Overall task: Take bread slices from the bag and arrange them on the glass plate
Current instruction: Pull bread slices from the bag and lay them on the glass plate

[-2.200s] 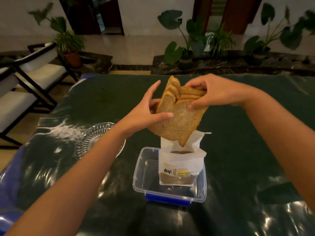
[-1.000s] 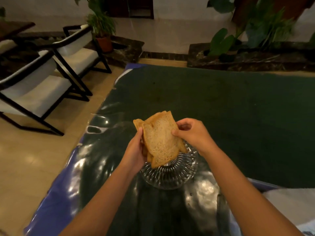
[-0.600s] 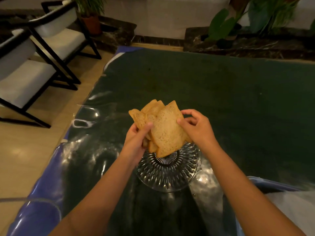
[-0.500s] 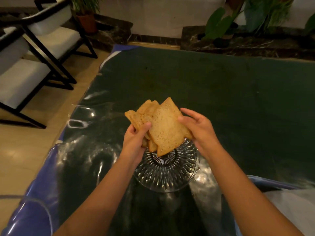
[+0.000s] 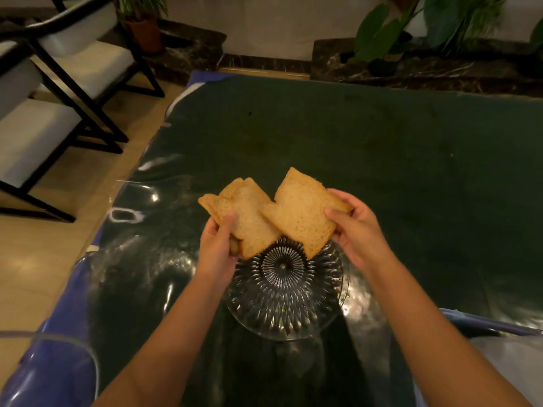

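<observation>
A round cut-glass plate [image 5: 282,306] sits on the dark green table, with nothing lying on it. Just above its far rim my left hand [image 5: 219,245] grips a stack of brown bread slices [image 5: 245,214], fanned and tilted. My right hand [image 5: 357,230] holds a single bread slice [image 5: 302,211] by its right edge, pulled a little apart from the stack and overlapping its corner. The bread bag is out of view.
The green table [image 5: 382,160] has a glossy plastic cover and a blue edge [image 5: 58,333] on the left. A blue-rimmed plastic container edge [image 5: 482,324] shows at lower right. White-cushioned black chairs [image 5: 58,98] stand on the floor to the left; potted plants line the back.
My right hand has drawn one slice off the stack toward the right. The left hand keeps the remaining slices over the plate. Earlier, both hands carried the stack from the bag to the plate.
</observation>
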`<state>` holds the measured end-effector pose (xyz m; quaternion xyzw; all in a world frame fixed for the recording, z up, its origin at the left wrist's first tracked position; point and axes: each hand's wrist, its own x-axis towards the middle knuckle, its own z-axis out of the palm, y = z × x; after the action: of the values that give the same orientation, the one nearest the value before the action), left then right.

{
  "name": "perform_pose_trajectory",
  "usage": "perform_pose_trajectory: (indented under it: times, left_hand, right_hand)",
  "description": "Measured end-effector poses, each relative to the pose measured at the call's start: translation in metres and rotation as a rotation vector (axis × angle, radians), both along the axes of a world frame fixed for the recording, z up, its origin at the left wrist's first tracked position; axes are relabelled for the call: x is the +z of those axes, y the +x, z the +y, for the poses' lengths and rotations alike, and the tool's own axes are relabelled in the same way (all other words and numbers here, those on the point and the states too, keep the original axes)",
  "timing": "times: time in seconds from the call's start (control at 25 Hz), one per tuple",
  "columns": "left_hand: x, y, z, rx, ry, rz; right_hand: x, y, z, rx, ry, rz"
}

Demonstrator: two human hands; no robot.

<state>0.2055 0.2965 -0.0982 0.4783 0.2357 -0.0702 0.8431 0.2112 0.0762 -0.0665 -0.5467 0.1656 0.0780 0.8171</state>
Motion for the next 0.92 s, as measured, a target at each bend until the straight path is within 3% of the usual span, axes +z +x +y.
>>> perform_pose_trajectory:
  times: [0.16,0.4,0.52,0.72,0.92]
  left_hand:
    - [-0.002,0.001,0.041,0.053,0.092,0.000]
    - [-0.002,-0.006,0.057,0.014,0.057,0.005]
    - [-0.002,-0.004,0.052,-0.010,0.051,-0.003]
    - [-0.004,-0.004,0.044,-0.059,0.026,-0.007]
    - [-0.009,-0.007,0.032,-0.171,0.012,-0.029]
  right_hand:
    - [-0.008,0.017,-0.027,0.174,-0.248,0.026]
    - [-0.034,0.035,-0.011,0.428,-0.255,0.054]
    - [-0.044,0.042,0.000,0.399,-0.381,0.041]
    - [-0.053,0.050,-0.001,0.254,-0.823,-0.076]
    - [-0.050,0.050,0.005,0.280,-1.097,-0.168]
